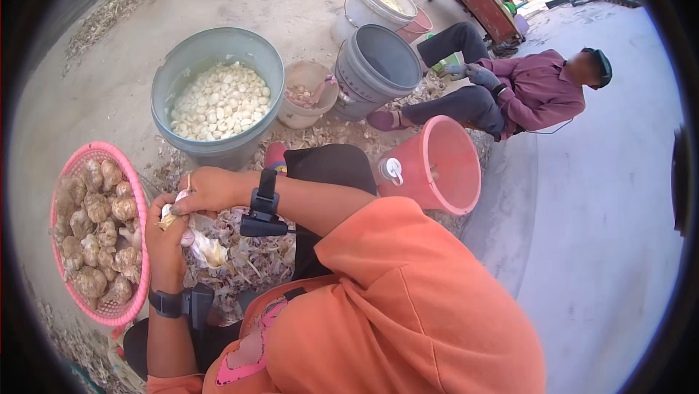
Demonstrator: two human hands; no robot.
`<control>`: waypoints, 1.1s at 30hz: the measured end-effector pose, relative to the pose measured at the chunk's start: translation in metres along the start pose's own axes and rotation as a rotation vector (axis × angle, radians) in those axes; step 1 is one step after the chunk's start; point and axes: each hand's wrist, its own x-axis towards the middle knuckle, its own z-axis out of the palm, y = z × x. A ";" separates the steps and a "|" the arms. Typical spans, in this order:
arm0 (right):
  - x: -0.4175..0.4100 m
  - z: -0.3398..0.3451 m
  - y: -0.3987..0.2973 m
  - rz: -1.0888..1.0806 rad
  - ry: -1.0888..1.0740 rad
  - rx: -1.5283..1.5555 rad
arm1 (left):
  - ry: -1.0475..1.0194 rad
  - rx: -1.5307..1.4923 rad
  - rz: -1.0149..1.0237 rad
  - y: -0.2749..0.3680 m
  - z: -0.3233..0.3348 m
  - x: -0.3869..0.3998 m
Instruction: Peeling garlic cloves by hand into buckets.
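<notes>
Above my lap, my left hand (165, 252) and my right hand (213, 191) meet on a garlic bulb (184, 195). Its pale and purplish cloves show between the fingers, partly hidden by them. Loose garlic skin (210, 251) hangs beside my left fingers. To the left stands a pink plastic basket (143, 263) of unpeeled garlic bulbs (98, 208). Beyond my hands, a large grey-blue bucket (218, 39) holds peeled garlic cloves (221, 102) in what looks like water.
Garlic husks (256, 263) litter the ground. A small tub (303, 115), a grey bucket (355, 85), a white bucket (349, 17) and a pink bucket (404, 175) stand ahead and right. Another person (540, 88) in gloves sits near a wall (600, 203). A red cart (483, 4) stands behind.
</notes>
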 end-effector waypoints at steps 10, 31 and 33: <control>0.008 -0.004 0.019 0.062 0.215 0.300 | -0.095 -0.081 0.010 0.014 0.015 -0.002; 0.027 0.008 0.015 -0.011 0.350 0.586 | 0.003 0.261 -0.024 0.002 0.011 0.001; 0.024 0.009 0.012 -0.005 0.411 0.588 | 0.014 0.250 0.004 0.000 0.010 0.002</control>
